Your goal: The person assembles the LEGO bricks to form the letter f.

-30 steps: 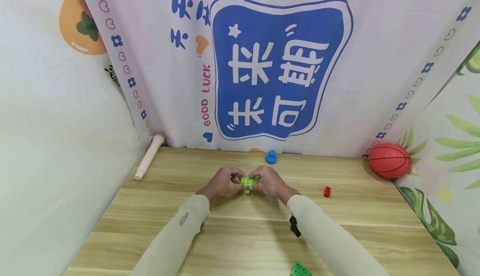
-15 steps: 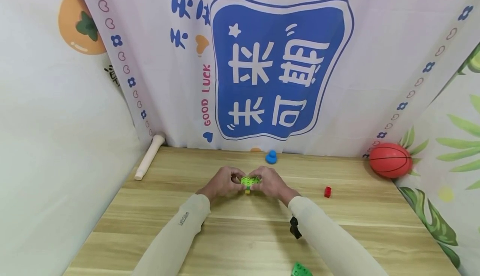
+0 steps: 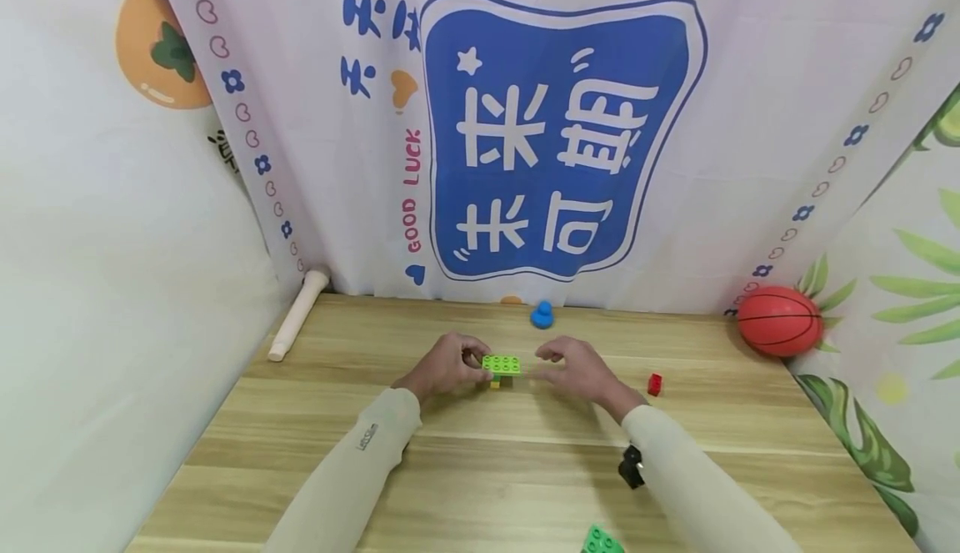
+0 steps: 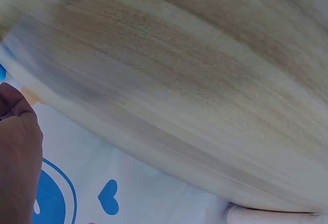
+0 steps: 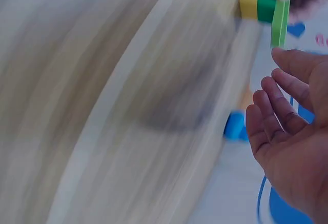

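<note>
1. Lime-green studded plate [image 3: 502, 365] sits atop green block [image 5: 266, 9] and yellow block [image 5: 249, 5], over wooden table [image 3: 480, 478]
2. Left hand [image 3: 452, 364]: thumb and fingers pinch plate's left end
3. Right hand [image 3: 583, 369]: fingers loosely parted, holding nothing, thumb tip just beside plate's right end
4. Red brick [image 3: 655, 384] lies farther right

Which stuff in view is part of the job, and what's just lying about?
In the job:
lime block, held by left hand
green middle block and yellow block, stacked under it
right hand, beside the stack

Apparently lying about:
red block, loose green block (possibly spares)
blue toy
red ball
pale tube
</note>
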{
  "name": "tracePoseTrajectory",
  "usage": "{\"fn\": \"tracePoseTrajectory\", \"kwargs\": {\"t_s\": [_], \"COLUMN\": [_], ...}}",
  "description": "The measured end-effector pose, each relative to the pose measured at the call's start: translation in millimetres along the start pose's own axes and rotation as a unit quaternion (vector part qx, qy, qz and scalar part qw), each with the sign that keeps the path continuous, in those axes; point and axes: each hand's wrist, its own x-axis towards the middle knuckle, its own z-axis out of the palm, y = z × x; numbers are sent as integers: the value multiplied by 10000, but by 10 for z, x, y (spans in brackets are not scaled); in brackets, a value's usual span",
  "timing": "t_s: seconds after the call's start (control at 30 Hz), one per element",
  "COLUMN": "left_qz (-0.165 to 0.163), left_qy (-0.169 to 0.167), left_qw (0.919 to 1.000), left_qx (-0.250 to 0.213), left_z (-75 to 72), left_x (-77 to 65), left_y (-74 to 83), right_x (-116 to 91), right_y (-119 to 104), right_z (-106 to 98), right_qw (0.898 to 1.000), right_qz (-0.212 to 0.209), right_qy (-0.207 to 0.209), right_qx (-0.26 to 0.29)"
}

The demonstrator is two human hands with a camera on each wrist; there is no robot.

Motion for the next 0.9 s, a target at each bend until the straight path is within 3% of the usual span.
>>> {"fn": "tracePoseTrajectory", "kwargs": {"t_s": [0.27, 0.37, 0.5, 0.7, 0.9], "left_qz": [36, -3, -63, -154, -63], "left_qy": [1, 2, 45, 21, 33], "left_qw": [10000, 10000, 10000, 9998, 10000], "left_qx": [63, 19, -40, -93, -41], "left_z": [5, 8, 16, 23, 14], "left_x": [1, 8, 4, -15, 3], "left_y": [-24, -26, -21, -28, -19], "right_x": [-486, -658, -834, -992, -1010], "right_y": [476, 690, 982, 1246, 1294], "right_z": [-470, -639, -778, -798, -733], "right_qw": [9946, 9928, 9962, 9970, 9968], "right_qz": [-70, -26, 220, 745, 575], "right_qy": [570, 729, 573, -173, -89], "right_qx": [-864, -949, -615, 155, 546]}}
